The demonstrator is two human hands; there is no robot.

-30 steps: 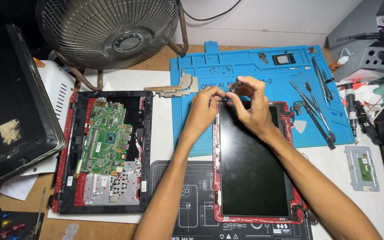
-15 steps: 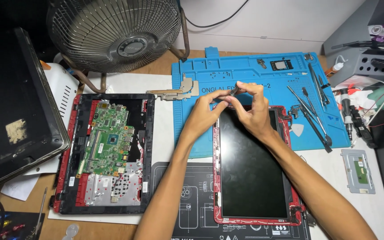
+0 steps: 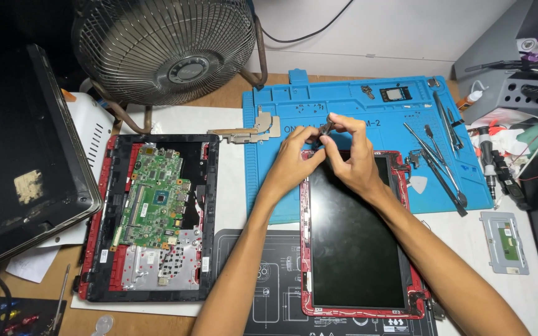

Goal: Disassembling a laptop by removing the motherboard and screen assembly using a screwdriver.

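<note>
- Both hands meet just above the top edge of the red-framed screen panel (image 3: 356, 239), which lies flat, partly on the blue work mat (image 3: 368, 118) and partly on the black printed mat (image 3: 269, 280)
- The left hand (image 3: 294, 155) has its fingertips pinched on a small dark part (image 3: 326, 127), held up off the mat near the panel's top edge; what the part is I cannot tell at this size
- The right hand (image 3: 353, 155) comes in from the other side, fingers curled and closing on the same little piece, so the two hands share the grip
- To do this well I'd judge it wants a light, steady pinch and wrists kept low, since anything so small slips easily, and any pull should go straight along the panel's edge, not twist
- Best not to lean on the dark glass below the palms
- A metal hinge bracket (image 3: 250, 129) lies on the mat just left of the hands, apart from them
- Tweezers and drivers (image 3: 434, 155) rest to the right on the blue mat, within reach if fingers prove too blunt
- The opened laptop base (image 3: 151, 218), green board showing, sits well to the left, with a fan (image 3: 166, 46) behind it
</note>
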